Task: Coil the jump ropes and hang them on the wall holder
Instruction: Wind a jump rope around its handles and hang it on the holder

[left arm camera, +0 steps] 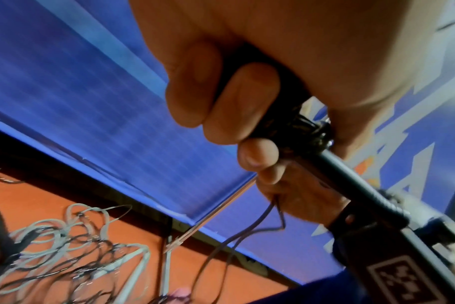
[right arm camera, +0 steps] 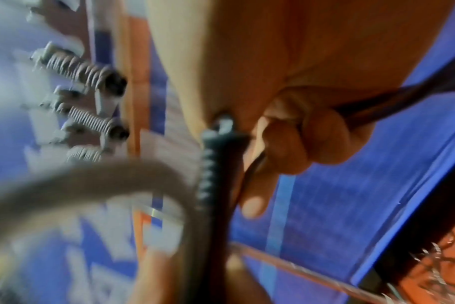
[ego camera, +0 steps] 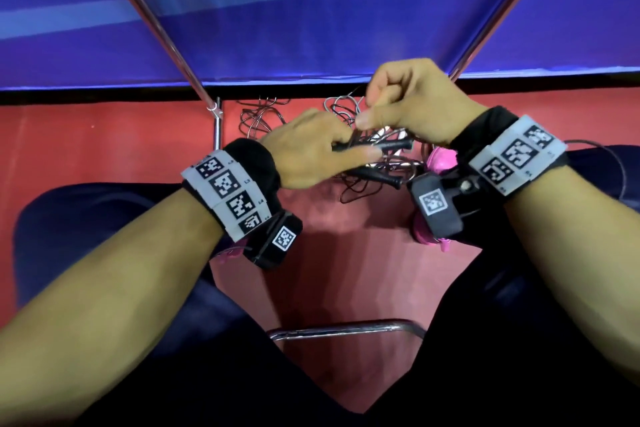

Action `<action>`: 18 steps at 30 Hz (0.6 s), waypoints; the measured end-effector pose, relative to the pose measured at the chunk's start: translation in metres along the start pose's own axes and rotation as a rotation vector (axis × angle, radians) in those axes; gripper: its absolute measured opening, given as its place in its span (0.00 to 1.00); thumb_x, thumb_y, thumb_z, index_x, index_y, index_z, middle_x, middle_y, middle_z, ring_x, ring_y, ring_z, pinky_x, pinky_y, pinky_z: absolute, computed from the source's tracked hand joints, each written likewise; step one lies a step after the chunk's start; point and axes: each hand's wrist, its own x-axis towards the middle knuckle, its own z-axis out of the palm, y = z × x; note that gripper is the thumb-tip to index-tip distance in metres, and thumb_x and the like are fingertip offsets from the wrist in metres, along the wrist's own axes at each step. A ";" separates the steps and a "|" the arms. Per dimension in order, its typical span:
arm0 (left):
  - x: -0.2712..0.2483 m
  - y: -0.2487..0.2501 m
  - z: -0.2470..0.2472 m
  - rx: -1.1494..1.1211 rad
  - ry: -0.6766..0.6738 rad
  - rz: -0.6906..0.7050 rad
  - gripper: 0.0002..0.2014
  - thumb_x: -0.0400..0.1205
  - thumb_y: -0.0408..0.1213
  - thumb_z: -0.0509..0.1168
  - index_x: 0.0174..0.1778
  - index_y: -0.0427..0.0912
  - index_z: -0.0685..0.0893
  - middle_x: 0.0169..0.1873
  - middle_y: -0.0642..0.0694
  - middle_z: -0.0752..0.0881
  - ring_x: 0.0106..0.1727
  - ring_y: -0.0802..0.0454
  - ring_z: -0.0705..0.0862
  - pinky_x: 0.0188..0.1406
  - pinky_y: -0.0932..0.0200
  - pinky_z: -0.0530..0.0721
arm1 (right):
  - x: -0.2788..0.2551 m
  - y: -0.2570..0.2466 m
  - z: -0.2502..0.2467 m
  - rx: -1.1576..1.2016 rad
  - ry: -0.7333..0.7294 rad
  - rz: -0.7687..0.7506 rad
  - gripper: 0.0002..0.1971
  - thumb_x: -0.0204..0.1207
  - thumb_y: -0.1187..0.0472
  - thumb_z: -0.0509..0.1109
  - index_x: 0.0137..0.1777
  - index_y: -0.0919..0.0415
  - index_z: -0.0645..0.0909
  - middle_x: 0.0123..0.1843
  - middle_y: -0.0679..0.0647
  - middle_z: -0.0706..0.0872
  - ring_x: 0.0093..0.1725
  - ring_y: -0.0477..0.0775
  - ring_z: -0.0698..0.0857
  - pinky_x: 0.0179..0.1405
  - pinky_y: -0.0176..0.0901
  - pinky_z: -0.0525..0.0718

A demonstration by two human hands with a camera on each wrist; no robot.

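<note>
Both hands sit close over my knees: left hand point(ego camera: 304, 149) clenches slim black ribbed jump-rope handles point(ego camera: 393, 143), right hand point(ego camera: 415, 104) fists the thin dark cord point(right arm camera: 403, 105); tangled grey and black ropes point(ego camera: 258, 118) lie on the red floor point(ego camera: 104, 149).

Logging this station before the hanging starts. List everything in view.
Floor: one, red, underfoot.
Banner: one, blue, behind.
Poles: two, silver, slanting before the banner.
Ropes: one tangle, black and grey, on the floor ahead.
Handles: two seen, black, one held, one just below.
Pink things: three patches, near the floor, partly hidden.
Chair rail: one, silver, low centre.
Wristbands: two, grey with black markers.
Legs: two, dark trousers.
Left hand: grips a handle.
Right hand: pinches a rope.
</note>
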 end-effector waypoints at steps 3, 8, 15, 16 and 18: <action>-0.002 -0.003 -0.014 -0.331 0.139 0.058 0.31 0.85 0.59 0.59 0.27 0.36 0.76 0.18 0.41 0.75 0.19 0.55 0.67 0.21 0.58 0.65 | 0.002 -0.007 0.003 0.246 0.031 0.050 0.10 0.77 0.74 0.71 0.38 0.63 0.78 0.20 0.47 0.80 0.17 0.42 0.73 0.16 0.32 0.68; 0.003 -0.007 -0.023 -0.554 0.341 -0.071 0.12 0.92 0.45 0.57 0.48 0.42 0.75 0.26 0.38 0.78 0.18 0.55 0.74 0.15 0.66 0.68 | 0.013 -0.004 0.031 0.188 0.192 -0.008 0.13 0.75 0.75 0.66 0.32 0.63 0.83 0.19 0.45 0.76 0.19 0.44 0.69 0.20 0.35 0.65; 0.020 -0.023 -0.019 -0.447 0.516 -0.227 0.22 0.92 0.44 0.52 0.36 0.32 0.71 0.23 0.34 0.73 0.19 0.50 0.71 0.23 0.52 0.70 | 0.005 0.001 0.062 0.122 0.093 -0.033 0.17 0.72 0.56 0.71 0.38 0.73 0.76 0.28 0.63 0.74 0.25 0.45 0.67 0.26 0.38 0.65; 0.022 -0.023 -0.017 -0.426 0.516 -0.244 0.23 0.92 0.45 0.52 0.34 0.32 0.70 0.24 0.33 0.73 0.22 0.43 0.72 0.25 0.46 0.73 | 0.004 0.001 0.060 0.060 0.101 -0.036 0.18 0.77 0.53 0.71 0.37 0.70 0.80 0.25 0.52 0.77 0.24 0.42 0.68 0.26 0.36 0.67; 0.023 -0.022 -0.014 -0.390 0.501 -0.265 0.24 0.92 0.46 0.50 0.32 0.35 0.67 0.26 0.28 0.74 0.28 0.32 0.75 0.32 0.37 0.77 | 0.003 0.001 0.056 -0.025 0.117 -0.058 0.21 0.84 0.57 0.69 0.27 0.54 0.80 0.18 0.41 0.73 0.20 0.41 0.67 0.25 0.32 0.66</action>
